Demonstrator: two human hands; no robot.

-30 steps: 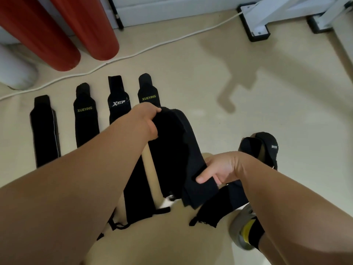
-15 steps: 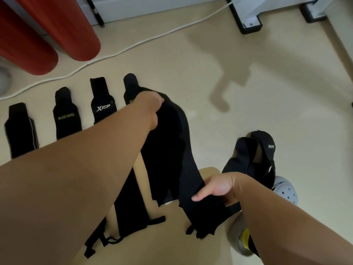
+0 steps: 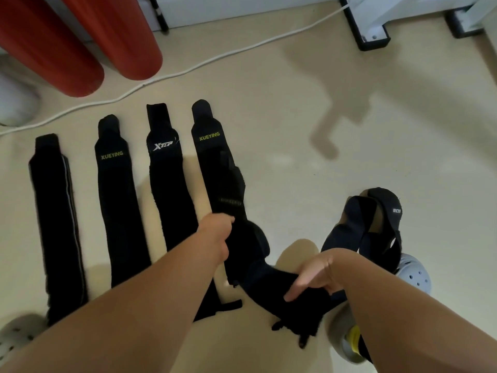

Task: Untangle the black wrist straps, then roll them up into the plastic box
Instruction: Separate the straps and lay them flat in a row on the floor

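Two bare forearms reach forward from the bottom of the view. The left arm stretches out long from the lower left; the left hand (image 3: pixel 215 235) is closed around a black strap (image 3: pixel 251 246). The right arm enters from the lower right, wrist bent inward; the right hand (image 3: pixel 313 274), nearer the body, holds the same strap with its fingers laid over it.

left hand (image 3: pixel 215 235) and right hand (image 3: pixel 314 275) hold one black strap (image 3: pixel 250 246) low over the floor (image 3: pixel 295 130), beside a row of straps (image 3: pixel 115 197) lying flat.
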